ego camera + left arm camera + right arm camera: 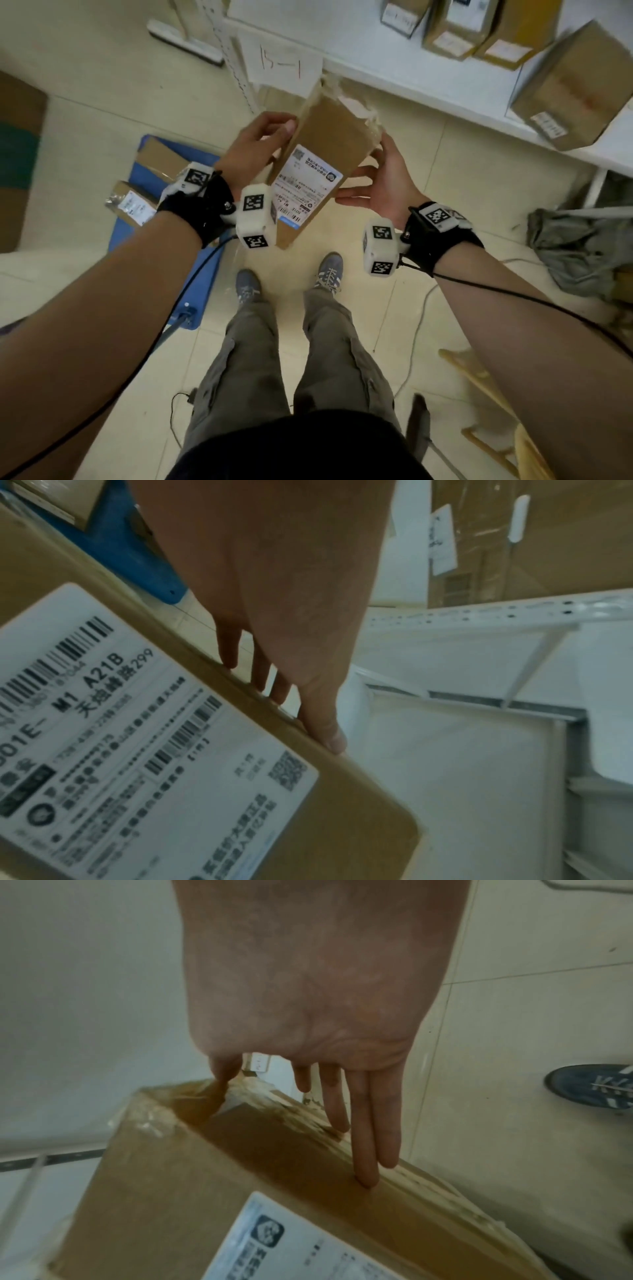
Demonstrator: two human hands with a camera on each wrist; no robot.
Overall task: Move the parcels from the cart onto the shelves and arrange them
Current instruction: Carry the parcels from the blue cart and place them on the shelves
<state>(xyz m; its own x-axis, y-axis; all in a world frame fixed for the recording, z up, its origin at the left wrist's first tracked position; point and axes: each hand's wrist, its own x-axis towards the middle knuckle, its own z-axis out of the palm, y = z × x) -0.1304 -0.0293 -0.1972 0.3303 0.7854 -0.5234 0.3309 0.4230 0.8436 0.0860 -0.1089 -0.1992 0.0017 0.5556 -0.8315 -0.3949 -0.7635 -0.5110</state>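
Observation:
I hold a brown cardboard parcel (329,137) with a white shipping label tilted in the air between both hands, just in front of the white shelf (411,75). My left hand (260,144) grips its left edge, thumb on the labelled face and fingers behind; the left wrist view shows those fingers (260,674) along the parcel (359,818) edge. My right hand (383,178) presses flat against the right side, and its straight fingers (363,1145) lie on the taped parcel (205,1177). The blue cart (164,219) at my left carries two more parcels (157,157).
Several parcels (575,89) stand on the shelf, which carries a paper sign reading 15-1 (279,63). A grey cloth heap (575,246) and a wooden frame (486,394) lie to my right. Flat cardboard (17,154) sits far left, with cables on the tiled floor.

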